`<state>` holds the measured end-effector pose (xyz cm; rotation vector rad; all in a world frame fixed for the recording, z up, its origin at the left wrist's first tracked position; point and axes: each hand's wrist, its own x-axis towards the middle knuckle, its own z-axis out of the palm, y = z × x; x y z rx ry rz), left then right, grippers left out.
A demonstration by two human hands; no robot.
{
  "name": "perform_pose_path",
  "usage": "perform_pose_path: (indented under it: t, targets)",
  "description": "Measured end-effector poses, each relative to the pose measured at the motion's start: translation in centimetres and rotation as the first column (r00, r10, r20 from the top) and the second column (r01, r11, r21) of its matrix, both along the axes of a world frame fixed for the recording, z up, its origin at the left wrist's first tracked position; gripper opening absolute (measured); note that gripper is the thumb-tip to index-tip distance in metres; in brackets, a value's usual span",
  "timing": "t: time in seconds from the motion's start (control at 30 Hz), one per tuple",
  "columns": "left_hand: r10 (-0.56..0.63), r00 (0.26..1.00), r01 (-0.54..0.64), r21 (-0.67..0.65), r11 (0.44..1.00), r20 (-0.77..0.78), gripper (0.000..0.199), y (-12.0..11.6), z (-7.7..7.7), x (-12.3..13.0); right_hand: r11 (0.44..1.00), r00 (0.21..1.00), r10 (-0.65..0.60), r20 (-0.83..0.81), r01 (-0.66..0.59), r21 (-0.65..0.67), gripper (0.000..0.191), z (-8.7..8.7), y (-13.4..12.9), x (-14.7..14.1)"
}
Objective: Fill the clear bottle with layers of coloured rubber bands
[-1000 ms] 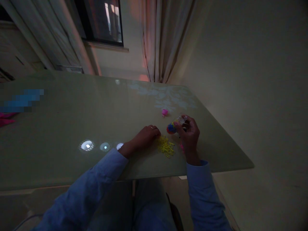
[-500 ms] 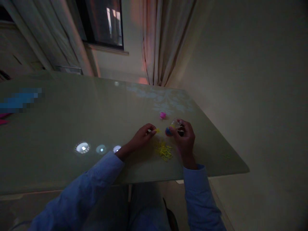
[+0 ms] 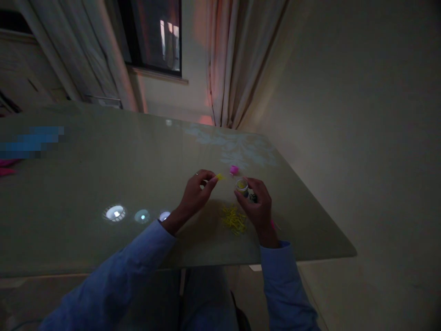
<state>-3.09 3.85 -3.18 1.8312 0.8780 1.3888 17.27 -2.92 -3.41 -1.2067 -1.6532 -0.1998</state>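
Note:
My left hand (image 3: 198,192) is closed in a pinch on a few thin yellow strips (image 3: 220,176), which stick out past the fingertips. In my right hand (image 3: 257,202), fingers and thumb wrap round a small clear jar (image 3: 241,185). The jar's round mouth faces up towards me, and something yellow shows inside it. On the table below and between the hands lies a loose pile of yellow strips (image 3: 233,219). A small pink object (image 3: 234,170) sits just beyond the jar; its kind is unclear. Something dark (image 3: 253,197) shows beside my right fingers.
The glossy table (image 3: 138,161) has its right edge near my right arm, against a wall (image 3: 361,138). A blurred blue thing (image 3: 32,141) and a pink thing (image 3: 8,168) lie at the far left. Curtains (image 3: 227,64) hang behind the table.
My right hand has turned the jar from tilted, its blue end showing, to mouth up, and brought it slightly left. My left hand has moved a little up and left with the strips.

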Motion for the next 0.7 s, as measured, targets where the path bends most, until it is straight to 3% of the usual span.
perform_pose_path:
  t: [0.1, 0.27, 0.33, 0.7]
  targets:
    - [0.021, 0.999, -0.012, 0.212, 0.977, -0.037, 0.016, -0.5, 0.6, -0.1, 1.0, 1.0, 0.005, 0.021, -0.005, -0.007, 0.04, -0.3, 0.0, 0.0]
    - [0.108, 0.986, -0.025, 0.535, 0.845, -0.123, 0.008, -0.9, 0.8, -0.1, 1.0, 0.998, 0.001, 0.067, -0.001, -0.006, 0.042, -0.7, 0.2, 0.1]
    - [0.14, 0.977, -0.024, 0.57, 0.821, -0.16, 0.008, -1.0, 0.7, -0.1, 1.0, 0.997, 0.007, 0.082, -0.006, -0.013, 0.043, -0.8, 0.3, 0.1]
    - [0.155, 0.964, -0.011, 0.549, 0.835, -0.217, 0.007, -1.4, 0.2, 0.2, 0.994, 0.995, 0.062, 0.074, -0.055, -0.09, 0.043, -1.0, 0.0, -0.5]
